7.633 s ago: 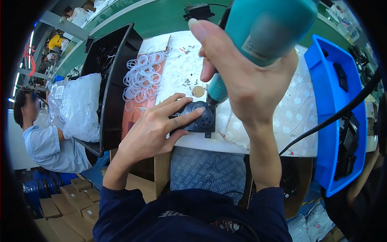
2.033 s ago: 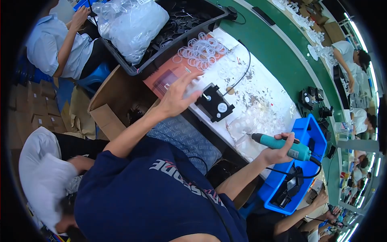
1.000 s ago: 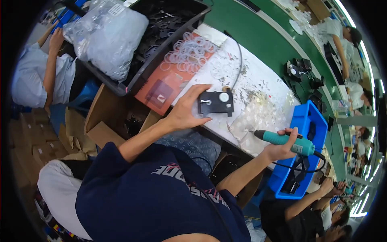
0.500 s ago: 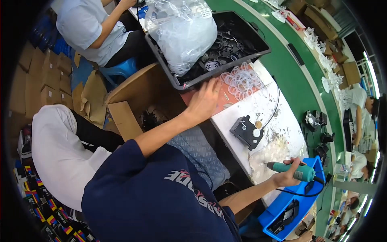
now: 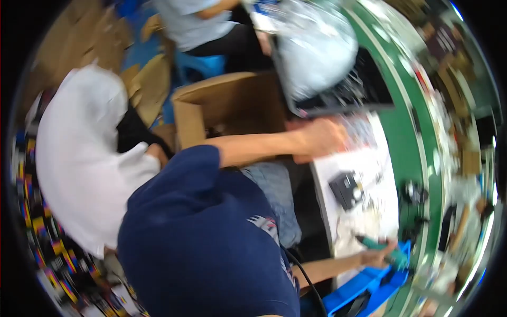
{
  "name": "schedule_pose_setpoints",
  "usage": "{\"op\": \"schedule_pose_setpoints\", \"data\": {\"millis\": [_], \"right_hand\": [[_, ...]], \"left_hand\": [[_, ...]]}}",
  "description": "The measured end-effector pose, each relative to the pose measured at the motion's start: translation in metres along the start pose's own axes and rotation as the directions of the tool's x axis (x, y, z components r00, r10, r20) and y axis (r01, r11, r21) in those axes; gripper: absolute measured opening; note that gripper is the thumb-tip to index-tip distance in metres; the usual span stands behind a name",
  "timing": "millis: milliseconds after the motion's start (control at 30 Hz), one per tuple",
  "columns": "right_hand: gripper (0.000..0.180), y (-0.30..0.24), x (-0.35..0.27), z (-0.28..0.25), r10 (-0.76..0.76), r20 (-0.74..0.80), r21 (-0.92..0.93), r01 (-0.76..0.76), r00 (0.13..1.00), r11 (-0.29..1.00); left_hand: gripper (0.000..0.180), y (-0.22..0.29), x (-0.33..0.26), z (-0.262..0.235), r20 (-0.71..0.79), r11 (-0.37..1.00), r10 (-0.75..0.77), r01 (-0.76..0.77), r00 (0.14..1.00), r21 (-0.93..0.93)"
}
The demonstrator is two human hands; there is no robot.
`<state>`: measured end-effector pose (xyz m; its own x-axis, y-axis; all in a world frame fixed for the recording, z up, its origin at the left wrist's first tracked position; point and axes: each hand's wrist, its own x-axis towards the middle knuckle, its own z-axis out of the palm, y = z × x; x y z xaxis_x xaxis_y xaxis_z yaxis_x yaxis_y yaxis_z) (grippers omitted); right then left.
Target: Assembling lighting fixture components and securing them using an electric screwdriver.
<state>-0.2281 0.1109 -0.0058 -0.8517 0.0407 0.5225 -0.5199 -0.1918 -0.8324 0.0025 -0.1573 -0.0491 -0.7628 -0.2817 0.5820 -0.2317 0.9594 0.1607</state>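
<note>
My left hand is over the red mat, right at the pile of clear plastic rings. Motion smears its fingers, so whether they hold a ring is hidden. Lower right, my right hand is wrapped round a teal electric screwdriver, its dark tip pointing left over the white table. Between the two hands a black box-shaped fixture with pale round parts stands on the table.
Beyond my left hand is a black bin of dark parts with a large bag on it. A blue tray lies beside my right hand. An open cardboard box is left of the table. A co-worker in light blue sits behind it.
The whole view has swung and blurred. My left hand has moved from beside the bin along the mat to the rings. My right hand still grips the screwdriver.
</note>
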Motion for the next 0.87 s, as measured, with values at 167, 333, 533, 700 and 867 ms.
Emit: {"op": "schedule_pose_setpoints", "data": {"millis": [167,333,533,700,867], "right_hand": [[0.019,-0.008,-0.020,0.027,0.080,0.010,0.084,-0.081,0.997,0.993],[0.015,-0.029,-0.020,0.026,0.037,0.122,0.067,-0.045,0.992,0.997],[0.012,-0.035,-0.019,0.023,0.038,0.070,0.054,-0.042,0.997,0.998],[0.012,-0.034,-0.011,0.016,0.051,0.021,0.070,-0.053,0.998,0.996],[0.019,-0.031,0.009,0.000,0.161,-0.170,0.226,-0.120,0.972,0.967]], "left_hand": [[0.018,0.043,0.008,-0.048,0.269,0.301,-0.531,0.476,0.804,-0.826],[0.016,0.095,0.066,-0.026,0.307,0.612,0.018,0.232,0.952,-0.756],[0.016,0.099,0.090,0.019,0.485,0.747,0.106,0.252,0.868,-0.615],[0.017,0.098,0.093,0.022,0.392,0.786,0.106,0.164,0.914,-0.596],[0.018,0.090,0.091,0.023,0.357,0.852,0.091,0.113,0.929,-0.511]]}}
